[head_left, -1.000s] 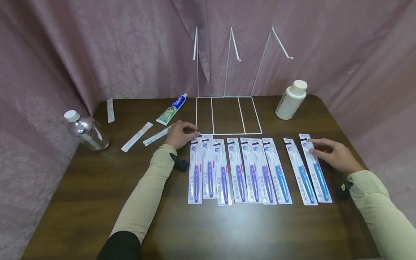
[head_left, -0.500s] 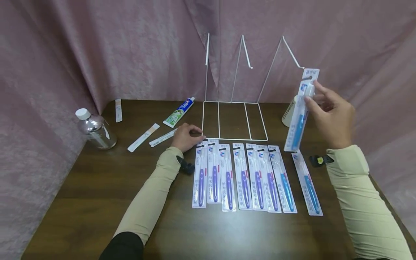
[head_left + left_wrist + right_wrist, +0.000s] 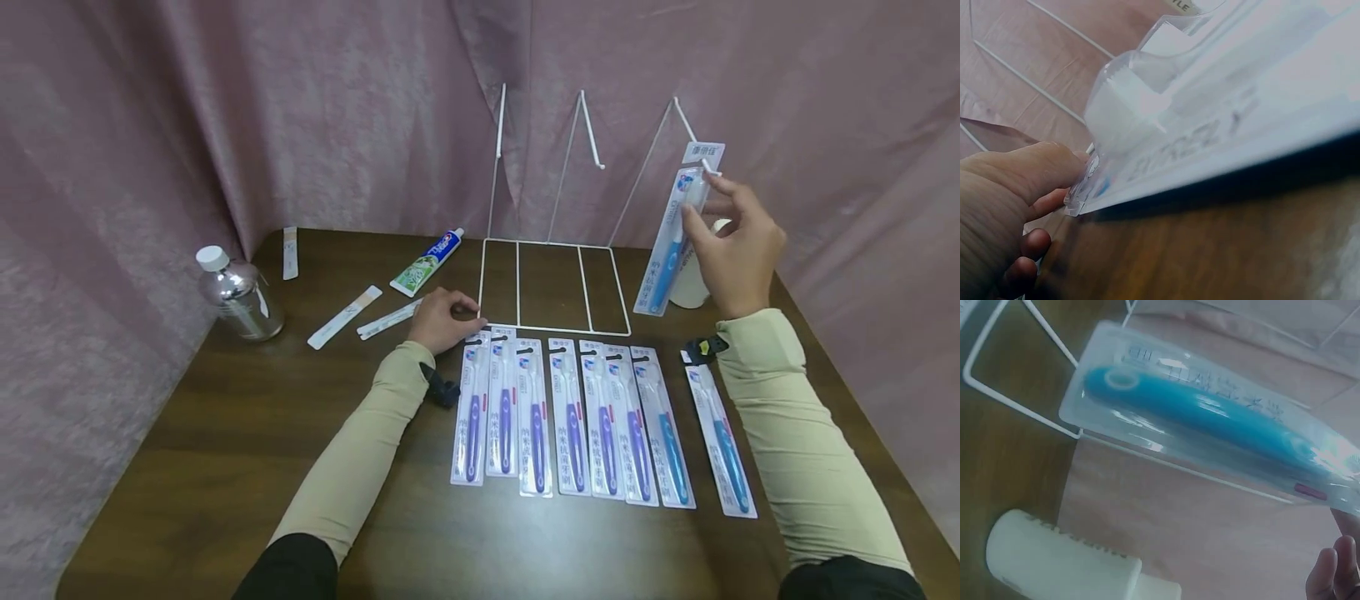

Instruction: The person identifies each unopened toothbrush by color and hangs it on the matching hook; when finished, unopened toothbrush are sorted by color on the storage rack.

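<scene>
My right hand holds a packaged blue toothbrush upright between thumb and fingers at the right hook of a white wire rack. The hook's tip shows in front of the card's top, apparently through its hanging hole. In the right wrist view the blue handle fills the middle. My left hand pinches the top end of the leftmost packaged purple toothbrush, which lies on the table. Thumb and finger meet at that package's end in the left wrist view.
Several packaged toothbrushes lie in a row, with one blue one apart under the right forearm. A white bottle stands behind the right hand. Toothpaste, paper strips and a clear bottle are at left.
My right hand has picked up the rightmost packaged blue toothbrush from the table and raised it to the right hook, whose tip now shows at the card. The left hand has stayed put.
</scene>
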The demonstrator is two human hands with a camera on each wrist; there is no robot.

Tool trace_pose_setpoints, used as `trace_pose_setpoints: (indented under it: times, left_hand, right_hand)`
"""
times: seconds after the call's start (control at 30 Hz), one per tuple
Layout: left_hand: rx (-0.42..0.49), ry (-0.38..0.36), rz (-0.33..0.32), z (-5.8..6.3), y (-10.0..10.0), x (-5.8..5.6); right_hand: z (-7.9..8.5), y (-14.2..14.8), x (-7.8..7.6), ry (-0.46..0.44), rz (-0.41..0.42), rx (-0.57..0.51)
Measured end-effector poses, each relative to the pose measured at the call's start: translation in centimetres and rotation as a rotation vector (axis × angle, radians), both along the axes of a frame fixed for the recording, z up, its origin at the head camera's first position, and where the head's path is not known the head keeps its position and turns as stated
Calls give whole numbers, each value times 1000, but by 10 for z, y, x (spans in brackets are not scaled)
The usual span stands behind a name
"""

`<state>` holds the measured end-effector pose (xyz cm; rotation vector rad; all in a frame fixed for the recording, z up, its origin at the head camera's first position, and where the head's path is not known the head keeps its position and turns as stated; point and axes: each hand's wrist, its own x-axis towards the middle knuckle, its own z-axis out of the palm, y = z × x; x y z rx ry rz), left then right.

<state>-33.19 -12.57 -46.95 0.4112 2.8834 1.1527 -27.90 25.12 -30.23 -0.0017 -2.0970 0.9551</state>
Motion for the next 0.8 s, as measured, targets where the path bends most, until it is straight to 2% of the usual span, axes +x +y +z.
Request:
trace_pose_setpoints:
  times: [0.07, 0.2, 0.43, 0.63, 0.73, 0.8]
  left_hand:
    - [-10, -1, 9, 0, 0, 1]
    - [-23, 3, 21, -2, 2, 4]
    - [-38, 28, 7, -7, 16, 15]
    - [-47, 51, -60, -4, 44, 22]
    - [-37, 55, -84, -4, 51, 23]
    - [-36, 60, -92, -4, 51, 22]
  right_hand:
    - [1, 0, -14, -31, -25, -1]
    - [3, 3, -43, -96, -35, -70]
    - [5, 14, -82, -105, -47, -179]
    - [6, 49, -81, -138, -97, -236]
    - [10, 59, -76, -145, -102, -232]
    - [13, 61, -68, -148, -77, -243]
